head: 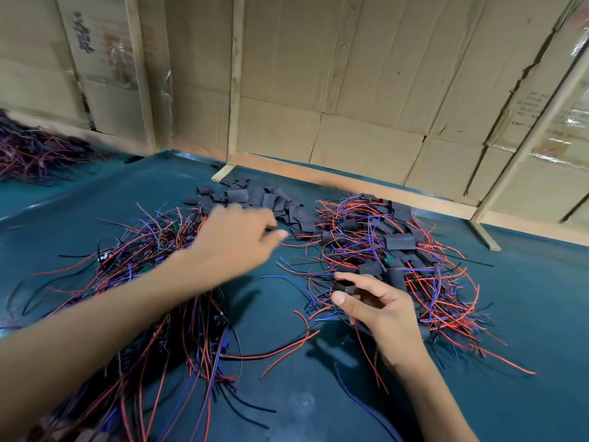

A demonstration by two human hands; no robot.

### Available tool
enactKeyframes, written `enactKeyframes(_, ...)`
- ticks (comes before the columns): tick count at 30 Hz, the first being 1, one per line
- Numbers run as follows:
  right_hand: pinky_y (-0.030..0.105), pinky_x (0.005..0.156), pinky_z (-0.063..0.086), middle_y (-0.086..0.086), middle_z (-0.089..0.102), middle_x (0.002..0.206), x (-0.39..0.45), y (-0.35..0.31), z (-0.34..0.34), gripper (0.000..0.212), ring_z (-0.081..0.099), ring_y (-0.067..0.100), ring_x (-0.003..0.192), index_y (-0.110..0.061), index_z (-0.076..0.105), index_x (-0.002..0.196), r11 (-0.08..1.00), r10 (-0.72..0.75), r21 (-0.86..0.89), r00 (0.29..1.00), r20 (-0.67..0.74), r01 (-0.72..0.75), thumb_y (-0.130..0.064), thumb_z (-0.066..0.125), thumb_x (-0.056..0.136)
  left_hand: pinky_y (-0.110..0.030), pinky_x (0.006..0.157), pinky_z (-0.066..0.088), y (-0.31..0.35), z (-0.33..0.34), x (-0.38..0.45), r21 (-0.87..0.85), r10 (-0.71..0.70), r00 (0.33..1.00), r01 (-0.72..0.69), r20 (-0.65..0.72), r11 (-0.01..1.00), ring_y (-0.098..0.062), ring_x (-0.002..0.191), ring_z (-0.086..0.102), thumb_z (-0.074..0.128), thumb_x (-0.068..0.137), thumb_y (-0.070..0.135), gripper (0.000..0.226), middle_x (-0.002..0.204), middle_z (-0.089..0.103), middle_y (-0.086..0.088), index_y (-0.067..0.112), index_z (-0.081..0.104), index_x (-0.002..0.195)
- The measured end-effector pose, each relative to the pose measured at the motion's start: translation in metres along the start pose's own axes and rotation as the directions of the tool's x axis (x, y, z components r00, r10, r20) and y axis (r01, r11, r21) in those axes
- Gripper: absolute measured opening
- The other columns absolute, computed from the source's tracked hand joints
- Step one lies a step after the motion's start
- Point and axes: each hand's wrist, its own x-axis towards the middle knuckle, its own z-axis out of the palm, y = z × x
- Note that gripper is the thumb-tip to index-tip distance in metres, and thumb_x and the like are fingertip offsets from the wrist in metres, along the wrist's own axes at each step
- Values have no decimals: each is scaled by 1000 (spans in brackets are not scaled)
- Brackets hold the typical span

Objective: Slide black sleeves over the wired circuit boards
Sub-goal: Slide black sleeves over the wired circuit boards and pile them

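Two hands show: the left hand (236,237) and the right hand (379,307). The bench (526,314) carries three heaps of wired boards, one pile of loose black sleeves (255,199), too many to count.

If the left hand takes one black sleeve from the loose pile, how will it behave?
A black sleeve looks thin and flattened, so probably light and easily squashed. It lies flat, so it is unlikely to roll. The left hand reaches toward the loose pile; neighbours may shift.

the black sleeves (255,199) by my fingers look matt and rubbery. the wires (398,250) wear smooth plastic coats; the table (526,298) cover shines faintly, the cardboard wall (366,90) looks dull.
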Motion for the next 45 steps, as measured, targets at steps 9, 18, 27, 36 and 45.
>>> enactKeyframes(9,21,53,42,10,53,69,1,3,-1,35,43,18,54,-25,80,104,999,-24,-44,996,-84,20,-31,88,71,-35,71,51,-64,29,50,266,-310,871,218,381,939,-27,80,59,63,88,29,22,88,55,-4,15,48,81)
enactKeyframes(18,20,52,42,0,58,67,0,3,1,32,45,15,53,-27,80,104,999,-2,-42,997,-72,-1,-30,85,73,-37,74,53,-46,21,57,419,-394,822,214,411,882,-25,87,56,57,79,19,11,90,54,-5,16,46,81)
enactKeyframes(27,22,54,41,3,56,65,0,3,0,38,44,18,51,-27,79,107,999,11,-43,997,-77,-15,-40,85,71,-41,79,49,-30,9,58,466,-496,780,301,382,832,-29,92,54,57,78,13,20,98,56,-6,13,58,98)
enactKeyframes(36,28,53,41,6,56,62,-1,5,3,44,45,21,56,-25,78,108,1000,27,17,997,-73,-26,-46,84,70,-36,76,39,-8,-4,60,227,-276,956,248,102,942,-29,81,52,57,86,38,23,81,50,-3,18,51,79)
enactKeyframes(45,28,58,45,5,62,70,2,4,4,60,50,25,59,-15,77,111,979,32,206,997,-72,-17,-51,91,64,-36,71,60,17,-24,66,-781,-32,857,452,514,-432,-20,74,73,54,89,22,16,84,74,-6,9,64,88)
